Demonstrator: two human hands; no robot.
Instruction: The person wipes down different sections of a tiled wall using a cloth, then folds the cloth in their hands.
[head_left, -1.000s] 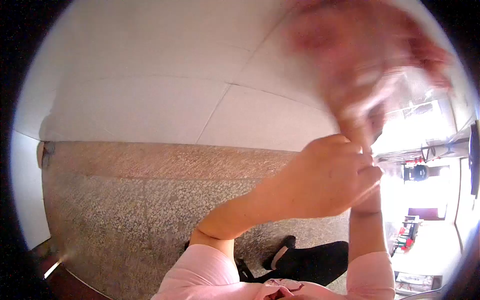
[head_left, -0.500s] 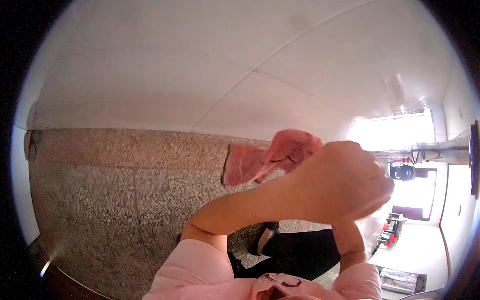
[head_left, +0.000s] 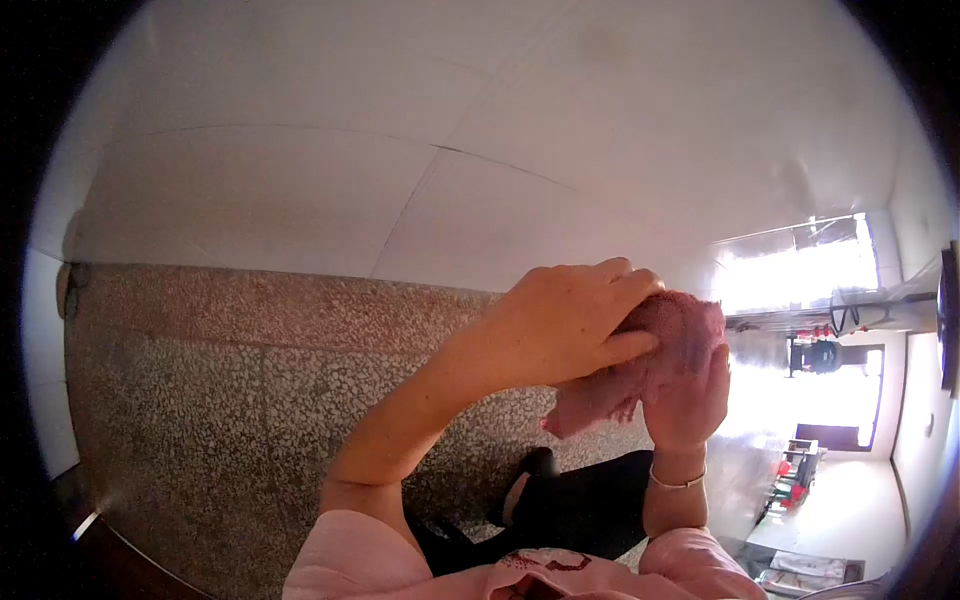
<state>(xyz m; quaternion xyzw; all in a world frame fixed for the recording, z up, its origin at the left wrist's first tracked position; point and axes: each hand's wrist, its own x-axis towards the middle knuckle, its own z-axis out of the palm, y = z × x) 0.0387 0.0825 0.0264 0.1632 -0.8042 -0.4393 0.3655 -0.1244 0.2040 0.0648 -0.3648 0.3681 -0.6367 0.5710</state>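
A pinkish-red cloth (head_left: 680,330) is bunched between my two hands, with a loose frayed end (head_left: 575,412) hanging towards the floor. My left hand (head_left: 585,315) reaches in from the left side, its fingers and thumb closed on the cloth's near edge. On the other side, my right hand (head_left: 690,405), with a thin bracelet at the wrist, is closed round the cloth from below. The cloth hides part of the right hand's fingers.
A pale wall of large panels (head_left: 300,190) rises in front of me. Below it runs a reddish speckled strip (head_left: 240,305) and a pebble-patterned floor (head_left: 300,400). My dark-trousered leg (head_left: 590,500) is beneath my arms. Bright windows (head_left: 800,265) and red-and-green items (head_left: 795,475) lie to the right.
The cloth was stretched out to the left, behind my left forearm; now it is gathered in front of both hands. My left hand has moved left, and my right hand has come into view.
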